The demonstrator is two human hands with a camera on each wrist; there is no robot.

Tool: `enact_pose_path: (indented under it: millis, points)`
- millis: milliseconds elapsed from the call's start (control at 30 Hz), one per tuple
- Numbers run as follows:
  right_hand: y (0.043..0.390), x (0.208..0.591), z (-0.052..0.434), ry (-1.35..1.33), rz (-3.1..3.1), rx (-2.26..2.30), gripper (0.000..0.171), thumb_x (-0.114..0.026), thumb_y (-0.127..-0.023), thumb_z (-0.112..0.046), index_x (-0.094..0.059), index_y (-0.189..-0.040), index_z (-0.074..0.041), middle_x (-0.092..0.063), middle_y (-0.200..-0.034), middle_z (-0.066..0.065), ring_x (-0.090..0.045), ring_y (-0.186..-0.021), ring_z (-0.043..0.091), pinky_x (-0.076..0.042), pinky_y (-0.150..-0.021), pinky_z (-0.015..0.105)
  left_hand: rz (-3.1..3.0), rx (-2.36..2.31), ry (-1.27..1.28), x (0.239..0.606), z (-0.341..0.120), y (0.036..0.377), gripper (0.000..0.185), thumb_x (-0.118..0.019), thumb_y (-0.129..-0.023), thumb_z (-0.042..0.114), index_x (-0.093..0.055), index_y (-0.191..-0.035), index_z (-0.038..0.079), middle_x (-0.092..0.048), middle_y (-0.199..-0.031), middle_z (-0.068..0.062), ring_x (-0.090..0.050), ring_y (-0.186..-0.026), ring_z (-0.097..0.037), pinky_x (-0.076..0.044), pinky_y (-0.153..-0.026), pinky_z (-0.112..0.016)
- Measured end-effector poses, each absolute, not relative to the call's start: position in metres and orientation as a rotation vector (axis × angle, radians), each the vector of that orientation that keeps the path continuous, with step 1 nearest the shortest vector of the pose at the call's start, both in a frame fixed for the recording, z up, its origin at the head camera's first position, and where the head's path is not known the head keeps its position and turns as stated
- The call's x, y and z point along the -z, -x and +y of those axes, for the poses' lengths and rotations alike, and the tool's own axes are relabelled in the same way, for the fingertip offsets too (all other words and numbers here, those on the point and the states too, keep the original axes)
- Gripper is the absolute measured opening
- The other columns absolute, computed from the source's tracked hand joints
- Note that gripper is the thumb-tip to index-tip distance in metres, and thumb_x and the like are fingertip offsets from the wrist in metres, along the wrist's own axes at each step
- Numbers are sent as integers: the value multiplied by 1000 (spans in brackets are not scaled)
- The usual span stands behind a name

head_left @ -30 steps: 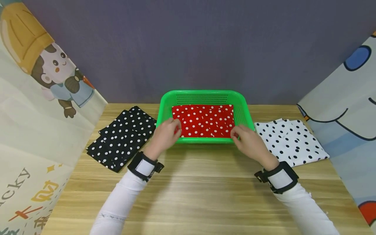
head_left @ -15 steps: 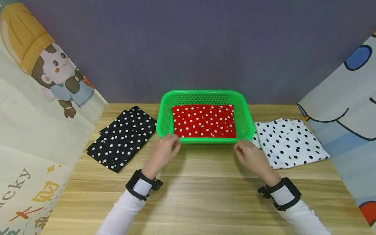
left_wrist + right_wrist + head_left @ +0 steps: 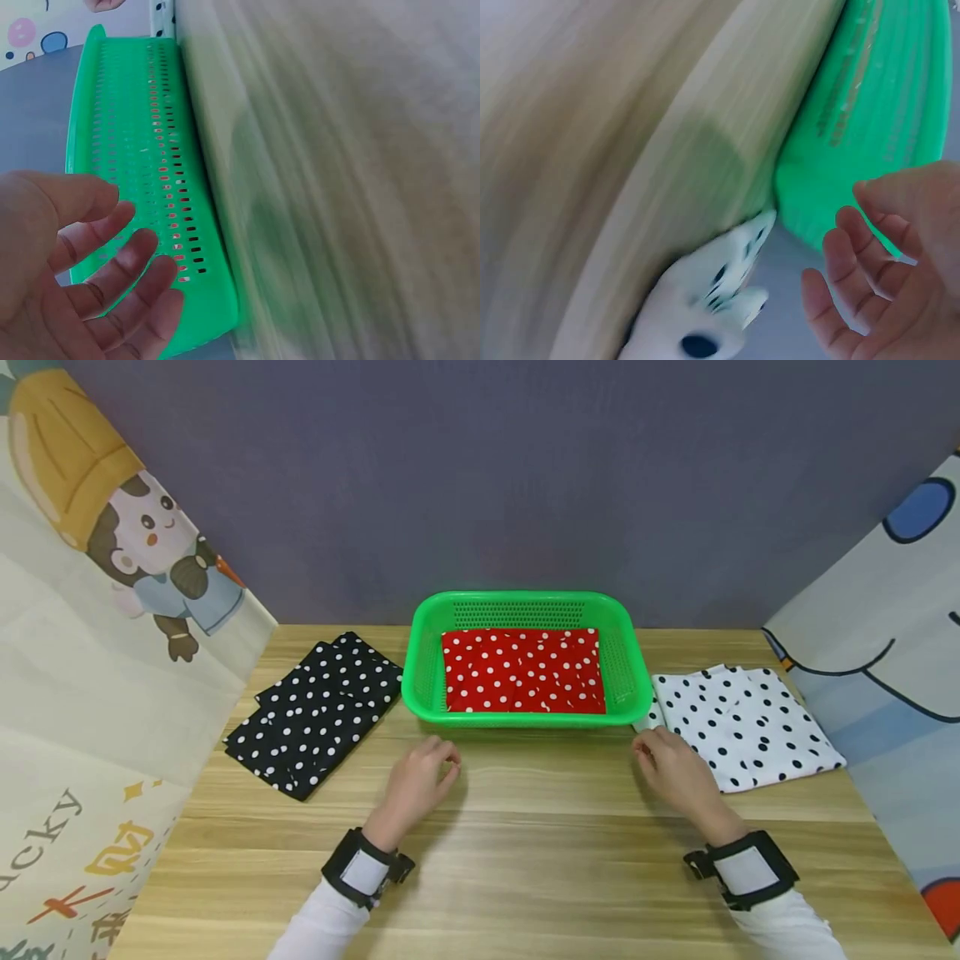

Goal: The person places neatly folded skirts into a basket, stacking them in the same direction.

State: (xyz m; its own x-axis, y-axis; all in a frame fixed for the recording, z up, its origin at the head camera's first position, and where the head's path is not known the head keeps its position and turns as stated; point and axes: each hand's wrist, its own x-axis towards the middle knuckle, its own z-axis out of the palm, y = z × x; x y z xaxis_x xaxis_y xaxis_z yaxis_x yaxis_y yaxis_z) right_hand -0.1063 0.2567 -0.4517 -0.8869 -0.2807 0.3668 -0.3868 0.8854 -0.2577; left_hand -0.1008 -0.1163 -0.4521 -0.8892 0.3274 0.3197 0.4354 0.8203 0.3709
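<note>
A folded red cloth with white dots (image 3: 525, 672) lies flat inside the green plastic basket (image 3: 528, 720). In front of the basket's left corner is my left hand (image 3: 416, 785), fingers loosely curled and holding nothing; the left wrist view shows its fingers (image 3: 127, 262) apart from the perforated basket wall (image 3: 135, 112). My right hand (image 3: 678, 777) is by the near left edge of the folded white cloth with black dots (image 3: 750, 727). Nothing sits between its relaxed fingers (image 3: 844, 259) in the right wrist view.
A folded black cloth with white dots (image 3: 315, 714) lies left of the basket on the wooden table (image 3: 540, 860). Behind stands a dark grey wall (image 3: 525, 485). Patterned cartoon sheets (image 3: 75, 652) line both sides.
Both hands have drawn back from the basket's front rim toward the near side. The right hand has also shifted right, toward the white cloth. The red cloth stays in the basket.
</note>
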Motion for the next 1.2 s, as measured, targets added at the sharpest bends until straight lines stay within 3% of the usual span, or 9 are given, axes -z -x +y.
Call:
enact_pose_path:
  millis: [233, 567, 900, 1200]
  points:
    - [108, 458, 286, -400, -2723, -381, 16, -66, -76, -2, -62, -92, 0, -56, -82, 16, -54, -67, 29, -44, -53, 40, -2769, 618, 651, 455, -115, 94, 17, -70, -77, 12, -65, -93, 11, -59, -92, -4, -58, -79, -18, -48, -59, -26]
    - [114, 469, 323, -328, -2744, -289, 28, -64, -78, -6, -62, -104, 6, -56, -99, 30, -56, -85, 47, -46, -65, 55, -2805, 615, 726, 461, -112, 90, 33, -71, -78, 17, -63, -108, 7, -59, -110, -8, -59, -100, -24, -51, -81, -37]
    - [128, 471, 347, -159, -2966, -278, 41, -61, -83, -15, -54, -119, 5, -42, -125, 36, -40, -110, 55, -36, -82, 68, -2822, 576, 815, 461, -105, 82, 45, -71, -78, 21, -58, -119, 6, -55, -123, -15, -53, -113, -28, -47, -91, -43]
    - [144, 472, 359, -122, -3067, -223, 49, -57, -88, -27, -50, -124, 5, -37, -131, 36, -35, -114, 56, -32, -83, 72, -2816, 540, 851, 463, -99, 78, 48, -71, -77, 24, -57, -121, 8, -53, -126, -15, -52, -115, -29, -45, -93, -45]
